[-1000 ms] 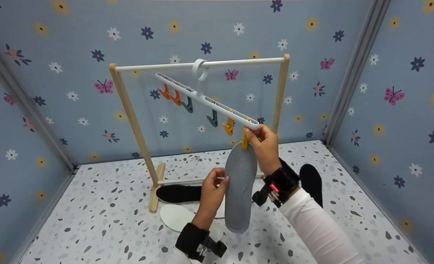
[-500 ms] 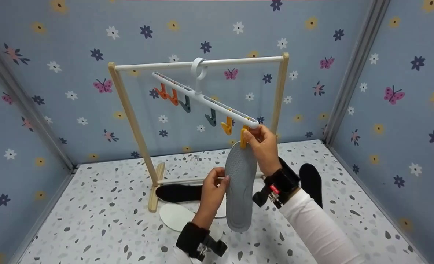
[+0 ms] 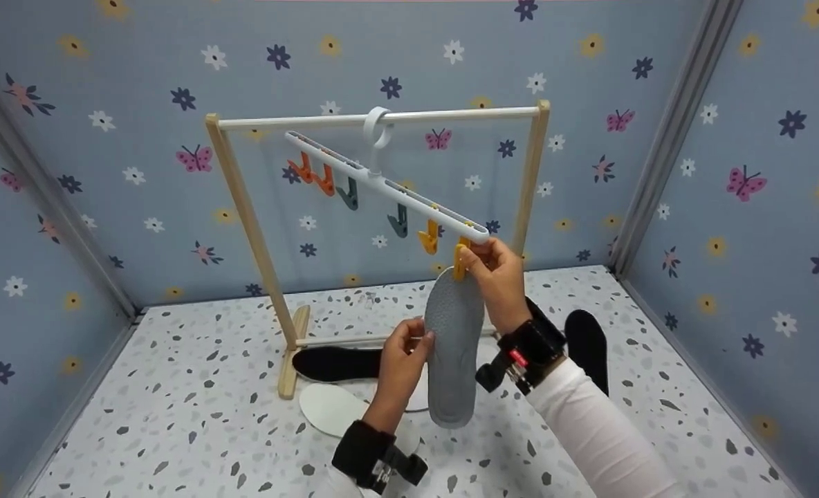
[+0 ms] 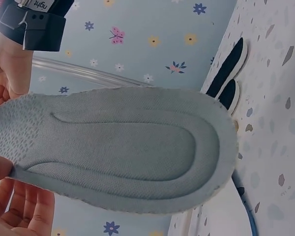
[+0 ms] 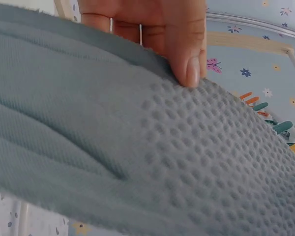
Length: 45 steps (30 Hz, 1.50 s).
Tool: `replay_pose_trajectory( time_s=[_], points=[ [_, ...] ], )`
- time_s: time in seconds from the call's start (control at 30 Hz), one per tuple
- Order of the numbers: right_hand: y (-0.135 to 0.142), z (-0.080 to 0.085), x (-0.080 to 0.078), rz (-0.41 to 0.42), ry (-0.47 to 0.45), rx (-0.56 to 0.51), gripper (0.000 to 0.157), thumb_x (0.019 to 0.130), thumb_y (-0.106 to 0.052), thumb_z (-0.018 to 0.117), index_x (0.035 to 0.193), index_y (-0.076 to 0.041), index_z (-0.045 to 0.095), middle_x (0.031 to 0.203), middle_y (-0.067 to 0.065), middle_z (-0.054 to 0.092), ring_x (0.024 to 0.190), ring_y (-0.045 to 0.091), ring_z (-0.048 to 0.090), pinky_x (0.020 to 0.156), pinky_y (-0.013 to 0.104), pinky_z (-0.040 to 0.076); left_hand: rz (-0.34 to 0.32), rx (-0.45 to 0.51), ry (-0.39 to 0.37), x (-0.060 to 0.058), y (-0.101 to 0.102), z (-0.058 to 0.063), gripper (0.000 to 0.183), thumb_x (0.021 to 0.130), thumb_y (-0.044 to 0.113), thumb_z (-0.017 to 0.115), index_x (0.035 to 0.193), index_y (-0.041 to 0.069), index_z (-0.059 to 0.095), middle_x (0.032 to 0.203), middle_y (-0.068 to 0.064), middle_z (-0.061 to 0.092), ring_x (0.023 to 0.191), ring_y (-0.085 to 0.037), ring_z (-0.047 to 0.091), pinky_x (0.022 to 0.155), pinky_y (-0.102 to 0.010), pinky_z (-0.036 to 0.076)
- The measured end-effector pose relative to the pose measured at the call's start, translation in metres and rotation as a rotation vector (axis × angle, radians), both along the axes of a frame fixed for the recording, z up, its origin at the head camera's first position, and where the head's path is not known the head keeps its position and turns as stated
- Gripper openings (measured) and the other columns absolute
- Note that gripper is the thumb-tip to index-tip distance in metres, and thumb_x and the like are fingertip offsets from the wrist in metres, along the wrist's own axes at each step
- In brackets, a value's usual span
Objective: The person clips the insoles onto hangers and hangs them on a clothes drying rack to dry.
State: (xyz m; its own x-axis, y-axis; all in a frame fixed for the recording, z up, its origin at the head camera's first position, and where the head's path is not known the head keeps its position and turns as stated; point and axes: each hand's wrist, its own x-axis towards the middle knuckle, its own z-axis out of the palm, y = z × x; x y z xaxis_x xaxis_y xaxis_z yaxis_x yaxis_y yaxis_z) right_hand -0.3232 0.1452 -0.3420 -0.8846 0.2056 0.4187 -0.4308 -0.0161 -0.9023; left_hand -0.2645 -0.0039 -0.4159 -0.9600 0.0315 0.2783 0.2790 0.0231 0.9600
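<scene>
A grey insole hangs toe up beneath the near end of a white clip hanger. At its toe end sits a yellow clip, which my right hand pinches between thumb and fingers. My left hand pinches the insole's left edge about midway up. In the left wrist view the smooth heel part of the insole fills the middle. The right wrist view has its dimpled front part and the left thumb on the edge. How deep the toe sits in the clip is hidden.
The hanger hooks over a wood-and-white rack. Another yellow clip, green clips and orange clips dangle from it. Black insoles and white insoles lie on the speckled surface. Patterned walls enclose it.
The insole's lower end has risen slightly, and the hanger's far end has shifted a little left. Both hands keep their holds, nearly still.
</scene>
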Motion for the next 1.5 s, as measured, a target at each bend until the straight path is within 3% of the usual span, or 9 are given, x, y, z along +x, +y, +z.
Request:
replay_pose_trajectory(
  time_s=[0.37, 0.7, 0.83, 1.0, 1.07, 1.2, 1.4, 1.5],
  points=[
    [0.001, -0.002, -0.003, 0.003, -0.010, -0.031, 0.025, 0.088, -0.009, 0.066, 0.108, 0.006, 0.061, 0.090, 0.006, 0.063, 0.080, 0.011, 0.057, 0.072, 0.022, 0.046, 0.030, -0.009, -0.027, -0.004, 0.000, -0.008, 0.016, 0.092, 0.002, 0.055, 0.106, -0.006, 0.059, 0.100, -0.017, 0.060, 0.082, -0.018, 0.057, 0.074, -0.030, 0.050],
    [0.004, -0.006, -0.008, 0.019, -0.043, -0.099, 0.029, 0.087, -0.009, 0.068, 0.111, 0.006, 0.061, 0.091, 0.006, 0.065, 0.082, 0.013, 0.060, 0.077, 0.024, 0.049, 0.012, 0.014, -0.068, -0.012, -0.006, -0.021, 0.015, 0.092, 0.000, 0.055, 0.103, -0.009, 0.057, 0.096, -0.022, 0.059, 0.076, -0.016, 0.058, 0.078, -0.049, 0.051],
    [0.005, -0.008, -0.010, 0.038, -0.047, -0.127, 0.030, 0.086, -0.009, 0.068, 0.112, 0.006, 0.061, 0.093, 0.007, 0.066, 0.084, 0.014, 0.061, 0.081, 0.026, 0.050, 0.002, 0.016, -0.073, -0.019, -0.010, -0.035, 0.016, 0.091, -0.001, 0.056, 0.103, -0.011, 0.057, 0.092, -0.021, 0.059, 0.075, -0.017, 0.058, 0.076, -0.047, 0.052],
    [0.006, -0.011, -0.010, 0.051, -0.078, -0.114, 0.035, 0.086, -0.016, 0.070, 0.114, 0.002, 0.061, 0.099, 0.009, 0.066, 0.089, 0.016, 0.061, 0.085, 0.028, 0.049, 0.000, 0.021, -0.103, -0.031, -0.021, -0.061, 0.015, 0.091, 0.001, 0.056, 0.104, -0.007, 0.058, 0.090, -0.016, 0.060, 0.074, -0.015, 0.057, 0.073, -0.036, 0.052],
    [0.006, -0.011, -0.011, 0.049, -0.086, -0.105, 0.036, 0.086, -0.019, 0.070, 0.115, 0.001, 0.061, 0.101, 0.010, 0.066, 0.091, 0.018, 0.061, 0.087, 0.029, 0.049, -0.001, 0.009, -0.106, -0.032, -0.025, -0.066, 0.015, 0.091, 0.002, 0.057, 0.104, -0.006, 0.058, 0.090, -0.016, 0.060, 0.075, -0.015, 0.057, 0.071, -0.032, 0.051],
    [0.007, -0.011, -0.011, 0.032, -0.089, -0.100, 0.038, 0.086, -0.022, 0.071, 0.115, 0.000, 0.061, 0.103, 0.011, 0.065, 0.093, 0.019, 0.060, 0.088, 0.030, 0.047, 0.008, -0.017, -0.112, -0.027, -0.034, -0.065, 0.015, 0.091, 0.001, 0.057, 0.103, -0.008, 0.058, 0.092, -0.020, 0.061, 0.079, -0.021, 0.059, 0.071, -0.031, 0.051],
    [0.008, -0.014, -0.015, 0.016, -0.027, -0.123, 0.032, 0.086, -0.017, 0.070, 0.112, 0.001, 0.062, 0.098, 0.008, 0.065, 0.089, 0.016, 0.060, 0.081, 0.027, 0.048, 0.050, -0.080, -0.132, -0.009, -0.046, -0.047, 0.016, 0.091, 0.001, 0.056, 0.104, -0.008, 0.059, 0.095, -0.017, 0.062, 0.084, -0.028, 0.059, 0.074, -0.031, 0.051],
    [0.008, -0.015, -0.017, 0.016, 0.025, -0.144, 0.029, 0.086, -0.012, 0.068, 0.110, 0.003, 0.062, 0.096, 0.008, 0.065, 0.087, 0.016, 0.060, 0.078, 0.026, 0.049, 0.070, -0.085, -0.152, -0.015, -0.054, -0.057, 0.018, 0.092, 0.003, 0.056, 0.107, -0.006, 0.059, 0.098, -0.014, 0.062, 0.089, -0.029, 0.059, 0.075, -0.029, 0.051]
  ],
)
